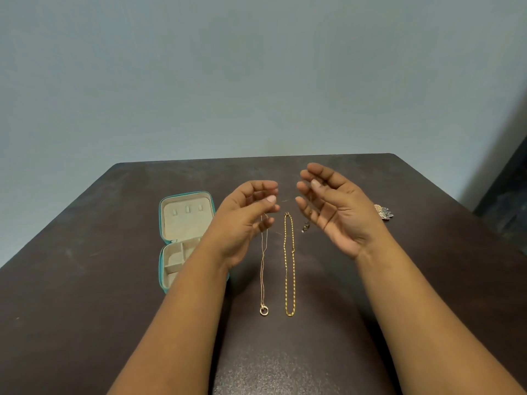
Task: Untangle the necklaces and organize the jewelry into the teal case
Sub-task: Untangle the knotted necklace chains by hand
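A dark table (85,295) is set against a plain grey wall (256,75). The left hand (245,220) and right hand (336,212) are held relaxed and empty above two necklaces (289,266).

**Open lane between case and brooch**

Bare table (427,280) at lower left and right. Mid-frame, two chains (289,263) lie side by side; the open case (185,240) blocks the left, a brooch (383,212) the far right.

BODY: two bare forearms, no sleeves in view | LEFT: left hand (242,220), no ring, watch or band visible; short unpainted nails | RIGHT: right hand (333,209), wrist and fingers likewise unadorned; palm creases visible; short nails
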